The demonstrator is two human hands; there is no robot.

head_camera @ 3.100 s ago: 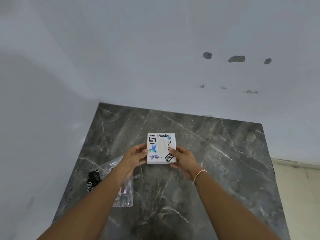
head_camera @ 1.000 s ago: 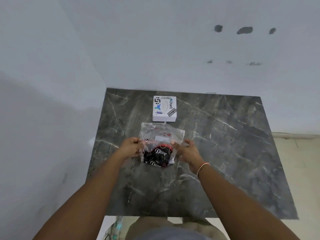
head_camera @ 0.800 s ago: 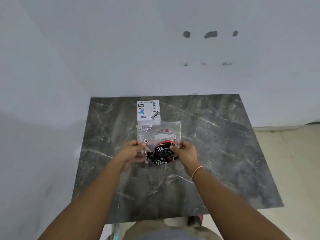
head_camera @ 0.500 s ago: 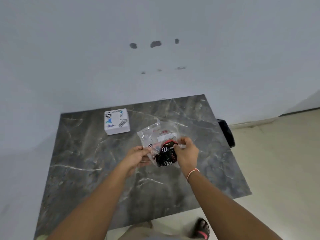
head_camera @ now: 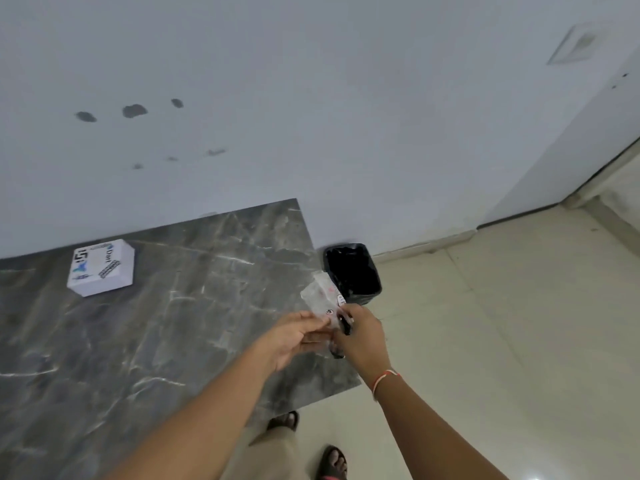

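Observation:
A clear plastic bag [head_camera: 322,295] with a dark wrapper inside is held up over the right edge of the grey marble table [head_camera: 166,327]. My left hand [head_camera: 294,336] pinches the bag's left side. My right hand [head_camera: 363,336] grips its right side, hiding most of the dark wrapper. A white box covered in stickers [head_camera: 101,267] sits on the table at the far left, apart from both hands.
A black bin [head_camera: 352,271] lined with a black bag stands on the floor just past the table's right edge, near the wall. Pale floor tiles [head_camera: 502,341] stretch to the right. My sandalled feet [head_camera: 332,462] show below the table's front edge.
Earlier both hands held the white box, then put it down and took up the plastic bag. Since then the view has swung right and the bag has moved toward the table's right edge, near the bin.

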